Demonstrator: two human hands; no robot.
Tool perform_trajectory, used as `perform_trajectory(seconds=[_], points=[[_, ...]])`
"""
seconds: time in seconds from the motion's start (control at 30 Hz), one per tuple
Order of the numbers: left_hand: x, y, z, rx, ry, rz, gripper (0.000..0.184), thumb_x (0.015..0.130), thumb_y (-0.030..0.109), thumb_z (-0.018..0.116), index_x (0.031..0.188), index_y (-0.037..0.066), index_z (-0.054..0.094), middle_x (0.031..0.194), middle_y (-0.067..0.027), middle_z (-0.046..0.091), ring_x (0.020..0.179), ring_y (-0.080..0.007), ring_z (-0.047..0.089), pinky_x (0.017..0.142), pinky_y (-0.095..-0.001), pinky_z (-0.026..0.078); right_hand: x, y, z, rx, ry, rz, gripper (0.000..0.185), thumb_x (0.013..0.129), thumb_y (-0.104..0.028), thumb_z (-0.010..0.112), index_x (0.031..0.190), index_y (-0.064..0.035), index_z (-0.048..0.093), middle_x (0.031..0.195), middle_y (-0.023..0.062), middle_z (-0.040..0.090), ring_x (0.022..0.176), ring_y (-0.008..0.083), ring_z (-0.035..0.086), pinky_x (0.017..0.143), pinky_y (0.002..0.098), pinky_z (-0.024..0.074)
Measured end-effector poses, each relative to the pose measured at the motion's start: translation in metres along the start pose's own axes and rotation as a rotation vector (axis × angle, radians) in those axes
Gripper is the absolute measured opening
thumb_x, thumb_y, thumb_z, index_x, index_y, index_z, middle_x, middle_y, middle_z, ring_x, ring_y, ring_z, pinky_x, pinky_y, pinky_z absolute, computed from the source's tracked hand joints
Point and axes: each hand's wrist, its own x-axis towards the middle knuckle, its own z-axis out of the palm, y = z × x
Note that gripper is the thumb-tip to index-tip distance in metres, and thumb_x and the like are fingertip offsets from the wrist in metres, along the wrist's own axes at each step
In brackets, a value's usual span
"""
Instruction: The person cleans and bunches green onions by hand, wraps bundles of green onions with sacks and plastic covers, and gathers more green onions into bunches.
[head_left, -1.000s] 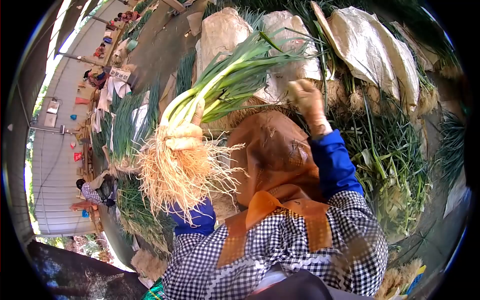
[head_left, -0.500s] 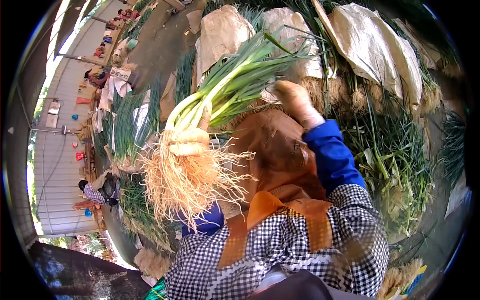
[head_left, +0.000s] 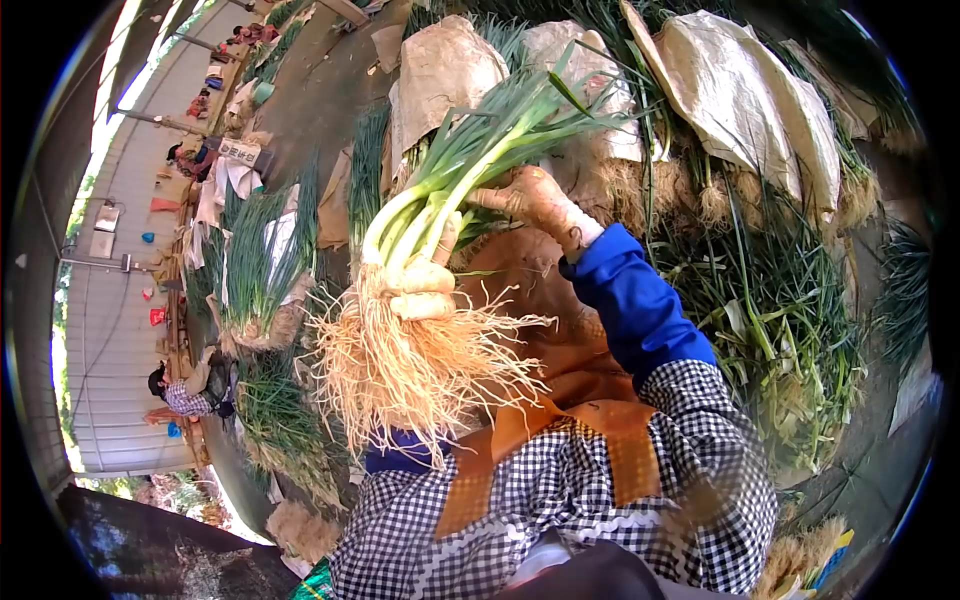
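Note:
My left hand (head_left: 422, 290) is wrapped round the white stems of a bunch of green onions (head_left: 465, 165), just above its roots. The long pale roots (head_left: 420, 365) hang below and spread over my blue left sleeve, while the green leaves point up and to the right. My right hand (head_left: 530, 200) is at the leafy part, its fingers against the stalks; leaves partly hide the fingertips. Beneath the bunch is a brown apron (head_left: 520, 270) over my lap.
Pale sacks (head_left: 740, 95) cover rooted bunches at the top. Loose green leaves (head_left: 770, 320) lie on the right. More onion bunches (head_left: 262, 260) are at the left. A person (head_left: 190, 390) bends down at the far left, with others farther up.
My right hand has moved left and down from beyond the leaves to the stalks. My left hand has shifted slightly right with the bunch still in it.

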Motion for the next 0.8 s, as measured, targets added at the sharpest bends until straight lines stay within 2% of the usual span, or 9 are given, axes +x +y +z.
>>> perform_trajectory(seconds=[0.07, 0.2, 0.27, 0.43, 0.5, 0.6, 0.67, 0.7, 0.8], points=[[-0.001, -0.001, -0.002, -0.006, 0.006, -0.004, 0.053, 0.089, 0.014, 0.046, 0.136, 0.003, 0.025, 0.126, -0.0165, 0.034, 0.073, -0.014, 0.054, 0.057, -0.0255, 0.048, -0.004, -0.005, -0.006, -0.181, -0.088, 0.152, 0.044, 0.074, -0.036, 0.072, 0.1, -0.0011, 0.064, 0.09, 0.0109, 0.067, 0.084, 0.0173, 0.061, 0.078, 0.0289, 0.0461], [0.0, -0.003, -0.006, -0.017, 0.017, 0.001, 0.053, 0.089, 0.015, 0.047, 0.135, 0.003, 0.026, 0.124, -0.0162, 0.035, 0.074, -0.0146, 0.054, 0.058, -0.0263, 0.048, -0.01, 0.013, 0.006, -0.067, 0.102, 0.206, 0.046, 0.071, -0.036, 0.075, 0.099, -0.0012, 0.064, 0.09, 0.0097, 0.067, 0.085, 0.0169, 0.062, 0.076, 0.0295, 0.0463], [0.0, -0.001, -0.006, -0.014, 0.016, 0.002, 0.053, 0.089, 0.015, 0.047, 0.135, 0.002, 0.026, 0.123, -0.0161, 0.036, 0.074, -0.015, 0.054, 0.058, -0.0267, 0.048, -0.012, 0.01, 0.011, -0.112, 0.115, 0.165, 0.059, 0.068, -0.053, 0.069, 0.103, -0.0055, 0.063, 0.093, 0.0155, 0.065, 0.088, 0.0278, 0.062, 0.078, 0.0339, 0.0472], [0.002, -0.002, -0.01, -0.014, 0.015, -0.004, 0.052, 0.088, 0.015, 0.048, 0.134, 0.002, 0.027, 0.121, -0.0158, 0.037, 0.074, -0.0157, 0.055, 0.059, -0.0277, 0.048, -0.011, 0.019, 0.006, -0.372, -0.226, 0.12, 0.055, 0.072, -0.053, 0.064, 0.103, -0.0068, 0.063, 0.09, 0.0172, 0.065, 0.086, 0.0319, 0.061, 0.076, 0.0363, 0.0479], [0.001, -0.003, -0.013, -0.024, 0.012, -0.003, 0.052, 0.088, 0.015, 0.048, 0.134, 0.002, 0.027, 0.12, -0.0157, 0.037, 0.074, -0.0161, 0.055, 0.059, -0.028, 0.048, -0.018, 0.028, -0.005, -0.435, -0.255, 0.073, 0.039, 0.081, -0.04, 0.061, 0.098, -0.0056, 0.065, 0.086, 0.0154, 0.066, 0.081, 0.0263, 0.063, 0.073, 0.0337, 0.049], [0.0, -0.003, -0.016, -0.032, 0.017, 0.01, 0.052, 0.088, 0.015, 0.049, 0.134, 0.002, 0.028, 0.118, -0.0155, 0.038, 0.074, -0.0165, 0.055, 0.06, -0.0286, 0.049, -0.047, 0.064, -0.057, -0.72, 0.131, 0.004, 0.017, 0.084, -0.022, 0.058, 0.083, -0.0056, 0.064, 0.071, 0.012, 0.063, 0.065, 0.0236, 0.062, 0.06, 0.034, 0.0497], [-0.004, -0.003, -0.017, -0.036, 0.019, 0.028, 0.052, 0.088, 0.015, 0.049, 0.133, 0.001, 0.028, 0.117, -0.0154, 0.039, 0.074, -0.0168, 0.055, 0.06, -0.029, 0.049, -0.071, 0.095, -0.12, -1.109, 0.086, 0.342, 0.019, 0.085, -0.025, 0.058, 0.076, -0.0085, 0.063, 0.07, 0.0114, 0.062, 0.064, 0.0207, 0.062, 0.058, 0.031, 0.0502], [-0.005, -0.002, -0.016, -0.034, 0.014, 0.038, 0.052, 0.088, 0.015, 0.049, 0.133, 0.001, 0.028, 0.116, -0.0153, 0.039, 0.074, -0.017, 0.056, 0.061, -0.0292, 0.049, -0.081, 0.099, -0.147, -1.305, -0.108, 0.741, 0.021, 0.086, -0.03, 0.057, 0.084, -0.0101, 0.065, 0.076, 0.0074, 0.065, 0.069, 0.0191, 0.064, 0.062, 0.0298, 0.0519], [-0.004, 0.002, -0.016, -0.031, 0.002, 0.044, 0.052, 0.087, 0.015, 0.05, 0.133, 0.001, 0.029, 0.115, -0.0151, 0.039, 0.074, -0.0175, 0.056, 0.061, -0.0298, 0.049, -0.093, 0.097, -0.141, -1.228, -0.11, 0.4, 0.025, 0.081, -0.035, 0.063, 0.087, -0.0104, 0.067, 0.084, 0.0037, 0.067, 0.074, 0.0176, 0.065, 0.061, 0.0288, 0.0526]])
